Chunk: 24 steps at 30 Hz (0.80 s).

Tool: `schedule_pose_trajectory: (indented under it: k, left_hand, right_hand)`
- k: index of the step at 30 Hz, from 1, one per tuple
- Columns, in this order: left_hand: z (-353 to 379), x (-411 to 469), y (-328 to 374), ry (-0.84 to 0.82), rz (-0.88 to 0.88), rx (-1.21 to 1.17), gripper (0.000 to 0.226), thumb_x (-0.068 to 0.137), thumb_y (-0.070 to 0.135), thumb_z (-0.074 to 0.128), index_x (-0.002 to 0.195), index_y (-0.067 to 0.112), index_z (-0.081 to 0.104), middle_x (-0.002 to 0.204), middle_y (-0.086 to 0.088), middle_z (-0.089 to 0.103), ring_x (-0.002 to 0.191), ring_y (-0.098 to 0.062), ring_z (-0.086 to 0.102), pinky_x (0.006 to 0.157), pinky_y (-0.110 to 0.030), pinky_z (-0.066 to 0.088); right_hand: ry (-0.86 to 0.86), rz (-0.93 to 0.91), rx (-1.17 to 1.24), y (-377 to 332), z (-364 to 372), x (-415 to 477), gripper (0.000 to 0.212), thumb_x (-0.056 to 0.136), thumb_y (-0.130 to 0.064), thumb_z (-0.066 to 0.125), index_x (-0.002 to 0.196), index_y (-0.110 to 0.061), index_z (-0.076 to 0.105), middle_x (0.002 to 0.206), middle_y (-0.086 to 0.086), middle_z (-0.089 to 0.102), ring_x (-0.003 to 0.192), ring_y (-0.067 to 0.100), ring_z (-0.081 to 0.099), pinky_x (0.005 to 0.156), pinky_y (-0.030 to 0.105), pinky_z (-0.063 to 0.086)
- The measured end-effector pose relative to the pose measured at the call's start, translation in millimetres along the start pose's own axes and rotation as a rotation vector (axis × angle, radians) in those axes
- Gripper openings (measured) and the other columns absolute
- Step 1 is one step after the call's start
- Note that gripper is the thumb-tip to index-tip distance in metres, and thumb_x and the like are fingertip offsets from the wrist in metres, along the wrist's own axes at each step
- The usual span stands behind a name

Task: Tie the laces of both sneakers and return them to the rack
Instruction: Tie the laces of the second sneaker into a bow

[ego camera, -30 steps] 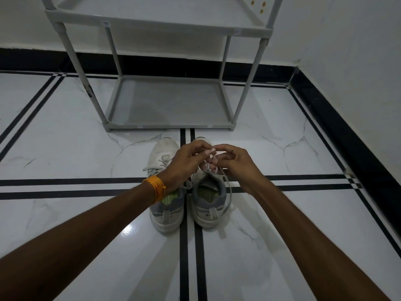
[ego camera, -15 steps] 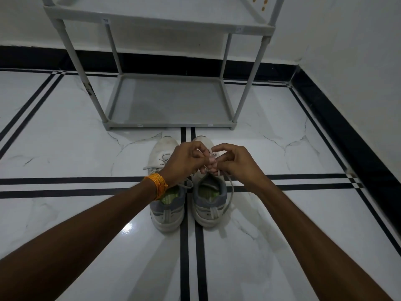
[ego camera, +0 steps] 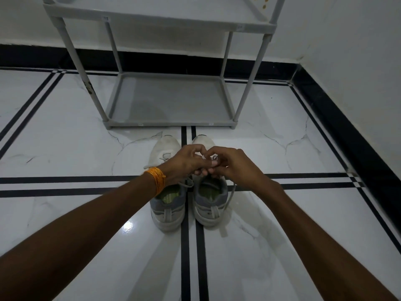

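Two white and grey sneakers stand side by side on the floor, toes toward the rack: the left sneaker and the right sneaker. My left hand and my right hand meet above the right sneaker's tongue, fingers pinched on its white laces. One lace end hangs down the right sneaker's outer side. The left sneaker's laces lie loose over its front, partly hidden by my left wrist. The grey shoe rack stands just beyond the sneakers.
The rack's bottom shelf is bare and its upper shelf spans the top of the view. A white wall with a black skirting runs along the right side. The floor is glossy white tile with black stripes.
Both hands stayed on the right sneaker's laces and shifted their fingers a little, with the fingertips drawn closer together over the tongue. The sneakers have not moved.
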<state>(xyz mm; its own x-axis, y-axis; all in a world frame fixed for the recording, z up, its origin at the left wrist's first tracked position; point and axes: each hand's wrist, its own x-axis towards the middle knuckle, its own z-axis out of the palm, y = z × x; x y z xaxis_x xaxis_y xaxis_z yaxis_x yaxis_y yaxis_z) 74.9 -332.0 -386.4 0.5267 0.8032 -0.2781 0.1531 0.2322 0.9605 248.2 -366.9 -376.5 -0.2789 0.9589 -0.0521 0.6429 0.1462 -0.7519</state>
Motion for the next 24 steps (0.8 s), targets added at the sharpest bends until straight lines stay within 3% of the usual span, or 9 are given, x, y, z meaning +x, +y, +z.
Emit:
schedule_pose_trajectory:
  k: [2, 6, 9, 14, 18, 21, 24]
  left_hand:
    - [2, 3, -3, 0.083, 0.03, -0.024, 0.018, 0.085, 0.009, 0.072, 0.092, 0.004, 0.056, 0.07, -0.014, 0.069, 0.048, -0.009, 0.061, 0.041, -0.014, 0.043]
    - [5, 6, -5, 0.25, 0.019, -0.135, 0.022, 0.08, 0.011, 0.078, 0.081, 0.004, 0.057, 0.067, -0.014, 0.071, 0.052, -0.014, 0.066, 0.046, -0.017, 0.051]
    - [6, 6, -8, 0.293, 0.045, -0.046, 0.025, 0.077, 0.012, 0.08, 0.083, 0.0, 0.06, 0.07, -0.018, 0.073, 0.056, -0.018, 0.07, 0.047, -0.019, 0.052]
    - [3, 4, -7, 0.291, 0.238, 0.466, 0.018, 0.076, 0.015, 0.081, 0.083, 0.002, 0.069, 0.074, -0.011, 0.075, 0.059, -0.012, 0.072, 0.055, -0.018, 0.057]
    - [1, 4, -6, 0.307, 0.443, 0.885, 0.009, 0.082, 0.019, 0.075, 0.088, 0.014, 0.076, 0.084, -0.004, 0.077, 0.076, -0.015, 0.071, 0.077, -0.023, 0.053]
    - [4, 3, -8, 0.302, 0.516, 1.077, 0.018, 0.093, 0.022, 0.061, 0.102, 0.016, 0.076, 0.096, -0.006, 0.077, 0.087, -0.023, 0.07, 0.078, -0.028, 0.051]
    - [5, 6, -10, 0.285, 0.548, 1.269, 0.02, 0.095, 0.016, 0.056, 0.104, 0.012, 0.073, 0.095, -0.009, 0.071, 0.089, -0.027, 0.063, 0.073, -0.033, 0.046]
  right_hand:
    - [0.046, -0.003, 0.021, 1, 2, -2, 0.035, 0.086, -0.002, 0.069, 0.115, -0.021, 0.064, 0.086, 0.0, 0.07, 0.08, 0.013, 0.073, 0.074, 0.022, 0.059]
    - [0.167, 0.04, 0.229, 1, 10, -10, 0.032, 0.086, -0.005, 0.069, 0.11, -0.022, 0.059, 0.085, 0.006, 0.074, 0.079, 0.015, 0.074, 0.075, 0.026, 0.061]
    - [0.266, 0.07, 0.212, 7, 19, -10, 0.025, 0.085, -0.008, 0.072, 0.105, -0.02, 0.064, 0.088, 0.006, 0.075, 0.082, 0.014, 0.074, 0.078, 0.032, 0.062]
    - [0.299, 0.073, -0.055, 10, 22, -4, 0.015, 0.091, -0.012, 0.062, 0.098, -0.015, 0.075, 0.094, 0.0, 0.076, 0.082, 0.01, 0.068, 0.081, 0.026, 0.057]
    - [0.243, 0.1, -0.261, 8, 26, 3, 0.023, 0.097, -0.01, 0.052, 0.108, -0.011, 0.072, 0.108, 0.01, 0.069, 0.097, 0.023, 0.064, 0.085, 0.028, 0.049]
    - [0.239, 0.151, -0.225, 7, 24, 5, 0.024, 0.098, -0.009, 0.049, 0.108, -0.006, 0.07, 0.111, 0.013, 0.068, 0.099, 0.026, 0.063, 0.084, 0.027, 0.045]
    - [0.233, 0.182, -0.081, 6, 22, 3, 0.024, 0.099, -0.008, 0.045, 0.101, -0.006, 0.069, 0.107, 0.011, 0.069, 0.095, 0.022, 0.063, 0.08, 0.025, 0.045]
